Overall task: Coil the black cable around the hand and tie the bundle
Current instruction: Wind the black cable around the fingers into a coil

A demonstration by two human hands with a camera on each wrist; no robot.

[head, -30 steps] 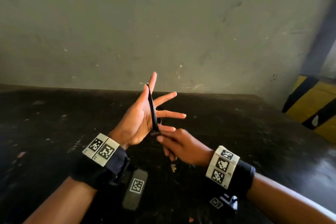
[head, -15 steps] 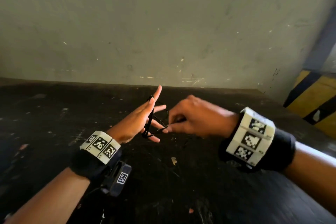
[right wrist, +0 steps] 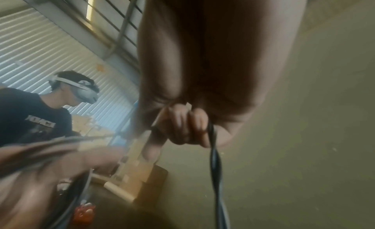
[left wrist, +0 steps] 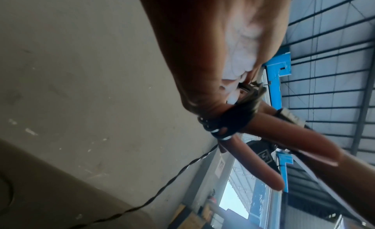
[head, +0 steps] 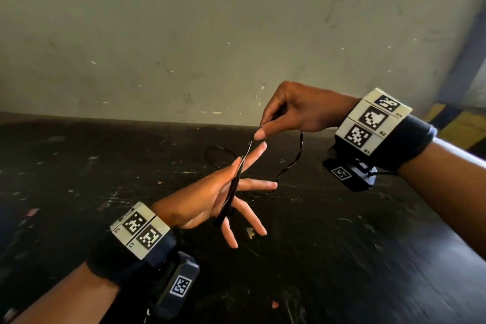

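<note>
Left hand fingers spread, black cable coiled round them; right hand pinching cable above desk.

Industrial hall or warehouse. Evidence: scuffed grey plaster wall behind a worn black desk; yellow-and-black hazard-striped barrier; corrugated metal sheet wall; dark steel roof framing; stacked brown cardboard boxes.

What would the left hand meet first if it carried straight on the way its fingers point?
Probably the right hand. The left hand has its fingers spread, up and away; the topmost fingertip sits just below the right thumb pinching the cable. Depth is unclear, so it might pass underneath toward the wall.
</note>
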